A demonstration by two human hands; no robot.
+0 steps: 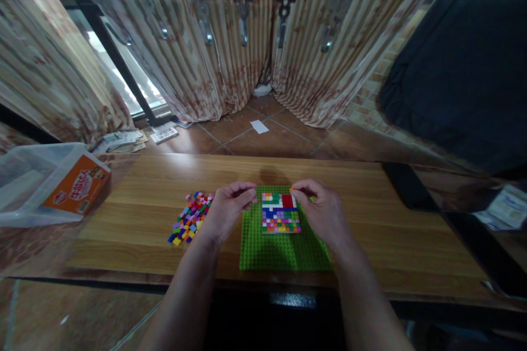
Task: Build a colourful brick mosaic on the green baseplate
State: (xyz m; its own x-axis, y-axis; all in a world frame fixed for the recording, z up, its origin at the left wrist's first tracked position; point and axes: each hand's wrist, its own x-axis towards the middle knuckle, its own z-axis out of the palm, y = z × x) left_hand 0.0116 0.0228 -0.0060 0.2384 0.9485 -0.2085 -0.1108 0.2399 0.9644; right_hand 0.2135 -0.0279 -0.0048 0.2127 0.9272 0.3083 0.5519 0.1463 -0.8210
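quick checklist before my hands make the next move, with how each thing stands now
1. Green baseplate lying flat on the wooden table: ok.
2. Right hand has a brick: ok, a small orange brick appears at its fingertips.
3. Left hand has a brick: cannot tell, the fingertips are too small to make out.
4. Loose bricks sorted by colour: not ok, they lie mixed in a heap left of the baseplate.
5. Every brick of the multicoloured patch pressed fully down: cannot tell from this height.

Multicoloured bricks (pixel 281 214), seemingly tightly packed, cover part of the green baseplate (pixel 284 254).
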